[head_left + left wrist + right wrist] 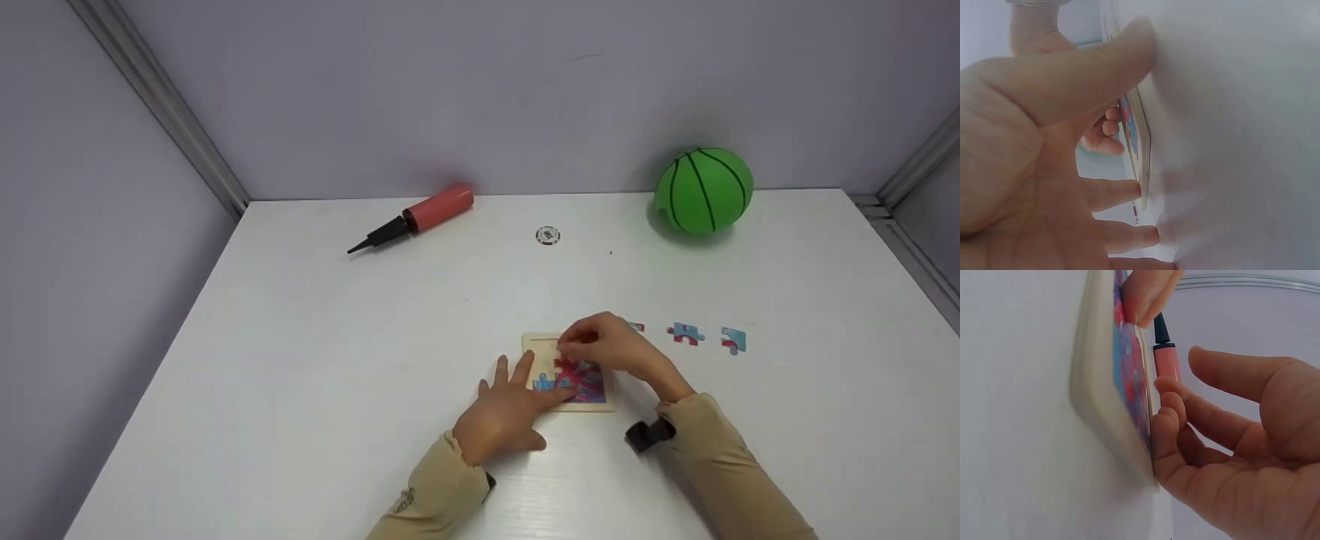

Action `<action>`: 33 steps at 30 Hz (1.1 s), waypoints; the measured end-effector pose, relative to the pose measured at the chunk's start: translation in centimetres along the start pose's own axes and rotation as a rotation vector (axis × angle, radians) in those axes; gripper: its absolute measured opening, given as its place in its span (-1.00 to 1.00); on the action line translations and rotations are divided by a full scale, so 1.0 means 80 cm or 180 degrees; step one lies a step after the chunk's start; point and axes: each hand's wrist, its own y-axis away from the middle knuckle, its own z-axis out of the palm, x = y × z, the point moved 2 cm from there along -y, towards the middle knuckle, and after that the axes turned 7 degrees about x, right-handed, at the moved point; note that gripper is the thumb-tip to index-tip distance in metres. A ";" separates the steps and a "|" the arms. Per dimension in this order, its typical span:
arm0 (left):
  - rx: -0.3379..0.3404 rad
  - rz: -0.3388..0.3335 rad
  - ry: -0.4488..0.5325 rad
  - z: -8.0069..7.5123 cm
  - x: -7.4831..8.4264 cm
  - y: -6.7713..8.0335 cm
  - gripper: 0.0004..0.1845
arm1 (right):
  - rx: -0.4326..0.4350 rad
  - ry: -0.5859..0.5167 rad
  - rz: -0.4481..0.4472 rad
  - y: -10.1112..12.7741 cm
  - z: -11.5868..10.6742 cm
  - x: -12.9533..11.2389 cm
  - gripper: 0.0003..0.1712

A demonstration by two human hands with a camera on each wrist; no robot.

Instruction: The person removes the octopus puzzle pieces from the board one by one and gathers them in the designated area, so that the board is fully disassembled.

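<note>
A small wooden puzzle tray (568, 405) with a pink and blue picture lies on the white table (337, 337). My left hand (517, 394) lies flat with straight fingers on the tray's near left part; the left wrist view shows its fingertips (1148, 235) against the tray's edge (1143, 157). My right hand (596, 346) bends over the tray's far side. In the right wrist view its bent fingertips (1165, 419) press on the picture (1129, 365) while the thumb stands apart. No piece shows between its fingers.
Three loose puzzle pieces (685, 334) lie in a row right of the tray. A red and black pump (420, 214), a small round disc (548, 235) and a green ball (703, 190) sit near the back wall. Walls close off three sides.
</note>
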 end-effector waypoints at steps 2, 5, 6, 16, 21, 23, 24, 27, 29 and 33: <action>-0.0005 0.0008 -0.0016 0.000 0.001 -0.001 -0.25 | -0.0020 0.0106 -0.0076 0.001 0.000 -0.001 -0.80; -0.0015 0.0015 -0.0012 0.000 0.002 -0.001 -0.25 | -0.0031 0.0325 -0.0184 0.002 0.001 -0.004 -0.81; -0.0015 0.0013 -0.0005 0.000 0.002 -0.001 -0.25 | -0.0014 0.0382 -0.0216 0.002 0.002 -0.005 -0.81; 0.0020 -0.0010 -0.0038 -0.001 0.001 -0.001 -0.24 | 0.0076 0.0660 -0.0247 0.002 0.001 -0.013 -0.82; 0.0016 -0.0005 -0.0040 0.002 0.000 -0.001 -0.24 | 0.0050 0.0636 -0.0309 0.003 0.005 -0.010 -0.84; 0.0013 -0.0010 -0.0038 0.003 0.000 -0.002 -0.24 | 0.0046 0.0613 -0.0321 0.002 0.005 -0.008 -0.85; 0.0005 -0.0008 -0.0039 0.004 0.000 -0.003 -0.24 | 0.0052 0.0609 -0.0332 0.002 0.005 -0.007 -0.85; -0.0051 -0.0020 -0.0017 0.004 0.000 -0.004 -0.24 | 0.0077 0.0620 -0.0405 0.002 0.004 -0.006 -0.86; -0.0081 -0.0031 -0.0026 0.004 0.000 -0.005 -0.24 | 0.0101 0.0618 -0.0472 0.003 0.003 -0.007 -0.86; -0.0117 -0.0045 -0.0040 0.002 0.000 -0.005 -0.24 | 0.0123 0.0586 -0.0560 0.003 0.002 -0.009 -0.87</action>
